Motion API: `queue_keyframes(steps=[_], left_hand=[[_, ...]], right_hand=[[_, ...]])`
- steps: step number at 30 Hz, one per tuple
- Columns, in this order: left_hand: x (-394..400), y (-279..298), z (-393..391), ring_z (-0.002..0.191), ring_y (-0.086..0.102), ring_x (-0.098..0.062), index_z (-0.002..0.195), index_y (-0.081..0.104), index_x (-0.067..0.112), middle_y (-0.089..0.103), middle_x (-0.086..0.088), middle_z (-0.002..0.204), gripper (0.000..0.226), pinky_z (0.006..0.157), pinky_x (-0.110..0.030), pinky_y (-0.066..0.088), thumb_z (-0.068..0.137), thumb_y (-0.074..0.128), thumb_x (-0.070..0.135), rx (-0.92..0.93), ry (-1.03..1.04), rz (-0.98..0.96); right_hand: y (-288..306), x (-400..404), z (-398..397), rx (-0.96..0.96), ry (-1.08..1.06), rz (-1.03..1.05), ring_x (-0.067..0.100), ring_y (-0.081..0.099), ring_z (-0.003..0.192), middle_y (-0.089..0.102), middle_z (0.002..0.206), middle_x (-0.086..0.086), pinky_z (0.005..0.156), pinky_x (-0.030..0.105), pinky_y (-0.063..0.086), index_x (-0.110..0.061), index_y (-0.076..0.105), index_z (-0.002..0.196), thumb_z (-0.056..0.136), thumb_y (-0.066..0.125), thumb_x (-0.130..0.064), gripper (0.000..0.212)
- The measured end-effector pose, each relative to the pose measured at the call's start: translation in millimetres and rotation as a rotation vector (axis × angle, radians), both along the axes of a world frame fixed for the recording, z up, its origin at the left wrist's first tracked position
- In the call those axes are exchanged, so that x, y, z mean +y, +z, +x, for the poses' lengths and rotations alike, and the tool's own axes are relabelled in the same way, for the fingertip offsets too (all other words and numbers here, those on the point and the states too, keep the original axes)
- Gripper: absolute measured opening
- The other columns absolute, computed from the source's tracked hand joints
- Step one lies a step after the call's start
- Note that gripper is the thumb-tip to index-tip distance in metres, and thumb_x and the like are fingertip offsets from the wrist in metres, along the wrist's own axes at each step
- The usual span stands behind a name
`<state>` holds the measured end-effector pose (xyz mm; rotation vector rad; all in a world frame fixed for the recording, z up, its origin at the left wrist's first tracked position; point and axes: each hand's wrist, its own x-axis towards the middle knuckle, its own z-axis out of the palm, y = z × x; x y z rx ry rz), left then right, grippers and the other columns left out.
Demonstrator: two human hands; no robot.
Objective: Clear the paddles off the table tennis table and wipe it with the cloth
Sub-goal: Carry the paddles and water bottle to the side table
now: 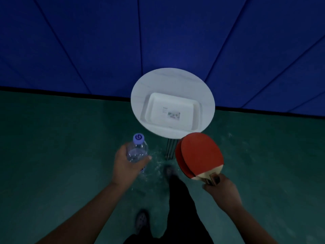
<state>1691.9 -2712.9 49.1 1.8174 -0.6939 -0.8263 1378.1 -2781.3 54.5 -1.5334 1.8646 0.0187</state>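
My right hand grips the handles of two red paddles stacked together, their blades pointing up and forward just below the round table's near edge. My left hand holds a clear plastic water bottle with a purple cap, upright, to the left of the table. Neither the table tennis table nor a cloth is in view.
A small round white table stands ahead against a blue padded wall, with a white rectangular tray lying on it. Its metal legs show beneath. The floor is dark green. My legs and shoes are below.
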Motion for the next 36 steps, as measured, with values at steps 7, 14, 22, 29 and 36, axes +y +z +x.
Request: queue_keyframes(steps=[7,14,22,29,36], left_hand=[[-202.4,-18.0,29.8,0.097,0.069,-0.013,0.110,0.065,0.025,0.069,-0.002,0.111,0.064,0.079,-0.028,0.057,0.056,0.094,0.042,-0.005,0.025,0.040],[-380.4,-68.4,62.9,0.093,0.062,0.008,0.111,0.061,0.033,0.066,0.018,0.103,0.058,0.073,-0.004,0.045,0.065,0.093,0.024,-0.030,0.074,0.088],[-517.8,-135.3,100.5,0.095,0.059,-0.009,0.111,0.053,0.031,0.061,0.014,0.103,0.061,0.073,-0.005,0.036,0.064,0.091,0.029,-0.170,0.050,0.134],[-542.3,-180.2,108.4,0.088,0.054,-0.007,0.109,0.050,0.033,0.057,0.017,0.098,0.062,0.058,0.005,0.032,0.062,0.091,0.031,-0.218,0.082,0.222],[-557.0,-189.8,107.2,0.097,0.053,-0.009,0.125,0.051,0.022,0.055,0.011,0.110,0.075,0.060,0.010,0.031,0.063,0.092,0.034,-0.217,0.078,0.217]], right_hand=[[-44.6,-212.0,33.2,-0.035,0.056,0.032,0.022,0.064,0.075,0.066,0.082,0.001,0.060,0.029,0.047,-0.014,0.062,0.098,0.074,0.083,-0.032,0.036],[-111.3,-415.9,96.9,0.001,0.191,0.053,0.025,0.060,0.077,0.062,0.087,0.002,0.066,0.028,0.043,-0.018,0.055,0.094,0.075,0.082,-0.036,0.037],[-194.0,-561.0,179.3,0.016,0.306,-0.014,0.029,0.066,0.090,0.068,0.098,0.007,0.073,0.031,0.048,-0.011,0.062,0.101,0.076,0.080,-0.037,0.041],[-233.2,-598.4,202.2,0.028,0.372,-0.020,0.020,0.054,0.080,0.058,0.088,-0.002,0.071,0.030,0.043,-0.018,0.053,0.092,0.076,0.080,-0.036,0.036],[-246.0,-612.8,211.0,0.032,0.414,-0.075,0.023,0.056,0.078,0.065,0.090,0.005,0.070,0.030,0.043,-0.014,0.057,0.091,0.079,0.078,-0.034,0.032]])
